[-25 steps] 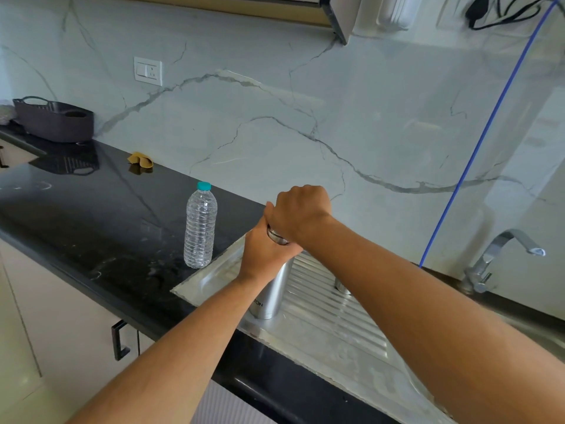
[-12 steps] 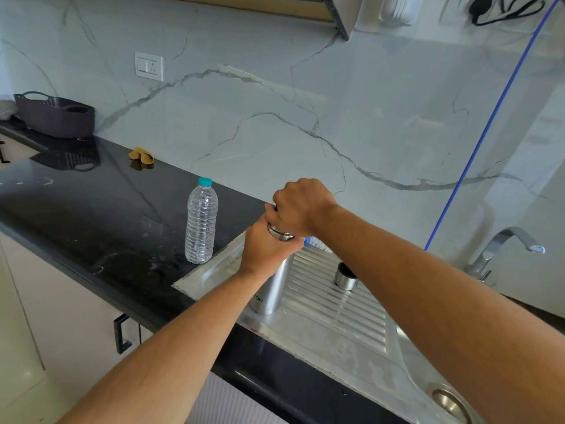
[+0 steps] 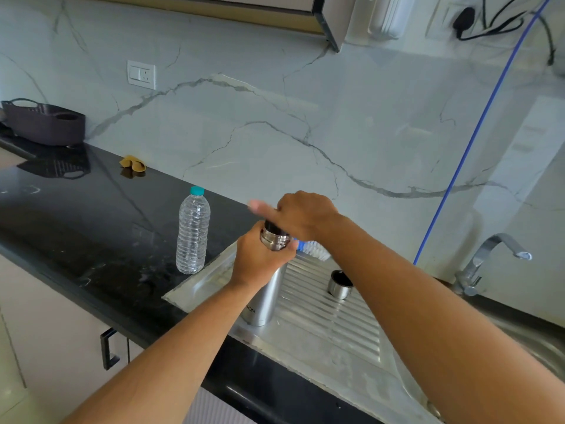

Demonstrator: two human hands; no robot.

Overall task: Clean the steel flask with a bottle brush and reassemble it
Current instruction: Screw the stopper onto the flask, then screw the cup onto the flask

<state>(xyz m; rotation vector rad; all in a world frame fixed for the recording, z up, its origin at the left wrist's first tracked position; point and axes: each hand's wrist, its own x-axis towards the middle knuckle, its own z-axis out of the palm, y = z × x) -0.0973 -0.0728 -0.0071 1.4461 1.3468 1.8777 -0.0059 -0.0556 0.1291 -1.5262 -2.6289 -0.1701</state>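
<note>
Head view: black counter (image 3: pixel 76 228), steel drainboard (image 3: pixel 330 325) near right. Steel flask (image 3: pixel 266 298) upright there, left hand (image 3: pixel 260 258) gripping its neck. Right hand (image 3: pixel 305 217), a moment ago clamped over the top, now lifting, forefinger extended, exposing the stopper (image 3: pixel 273 234); grip unclear. Cap (image 3: pixel 340 284) apart, brush (image 3: pixel 315 249) behind: probably mid-reassembly.
</note>
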